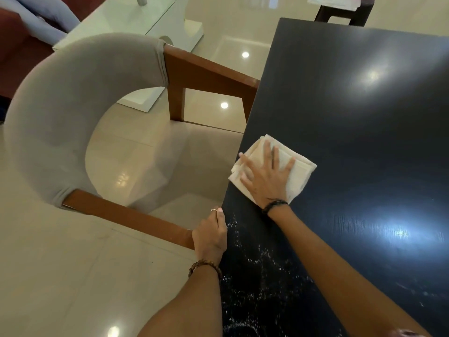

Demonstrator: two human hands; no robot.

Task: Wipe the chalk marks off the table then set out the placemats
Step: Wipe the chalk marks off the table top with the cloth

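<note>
At lower centre of the frame, the left hand (211, 235) curls over the dark table (352, 132) edge, bracing. White chalk marks (252, 263) streak the near surface. Right of it, the right hand (266, 177) presses spread fingers on a folded cloth (301, 166), its long axis running upper left to lower right. Step 1, wiping, appears unfinished; the next stroke should draw back over the marks.

Glossy beige tile floor (60, 263) with round ceiling-light reflections. Grey padded chair (60, 113) with curved back and brown wooden arms, at left. Glass-topped table (136, 18) on white base, upper left. Dark red sofa (14, 54) with grey cushion, far left. Dark stool (345, 13), top right.
</note>
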